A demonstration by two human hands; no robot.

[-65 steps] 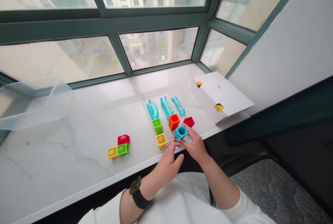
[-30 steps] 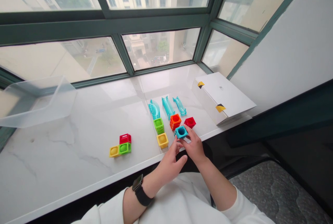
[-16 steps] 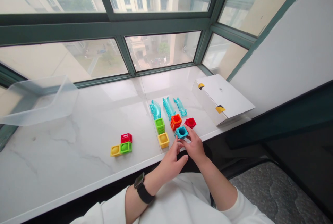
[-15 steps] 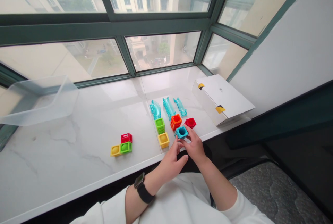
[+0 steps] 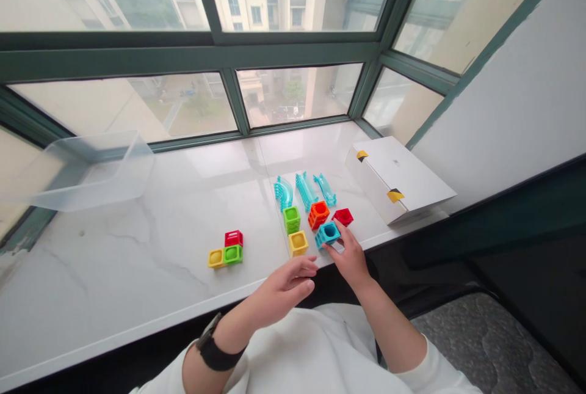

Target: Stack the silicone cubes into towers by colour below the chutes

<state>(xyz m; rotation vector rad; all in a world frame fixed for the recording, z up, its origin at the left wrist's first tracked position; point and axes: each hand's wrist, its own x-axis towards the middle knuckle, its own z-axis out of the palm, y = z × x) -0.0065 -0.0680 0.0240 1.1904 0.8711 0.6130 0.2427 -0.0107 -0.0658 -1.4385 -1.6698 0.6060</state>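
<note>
My right hand (image 5: 350,255) pinches a light-blue hollow cube (image 5: 328,234) at the near edge of the marble sill (image 5: 137,247). Around that cube lie a yellow cube (image 5: 298,242), a green cube (image 5: 292,219), an orange cube (image 5: 318,214) and a red cube (image 5: 343,217). Behind them lie three clear blue track pieces (image 5: 304,188). My left hand (image 5: 286,286) hovers loosely curled, holding nothing, just below the yellow cube. A joined cluster of red, green and yellow cubes (image 5: 226,250) sits further left.
A white cardboard box (image 5: 398,179) lies at the right end of the sill. A clear plastic bin (image 5: 86,168) stands at the far left by the window. A dark padded seat (image 5: 494,345) is below right.
My left hand has drawn back from the light-blue cube toward my body and to the left. My right hand stays on the cube. The camera has shifted slightly.
</note>
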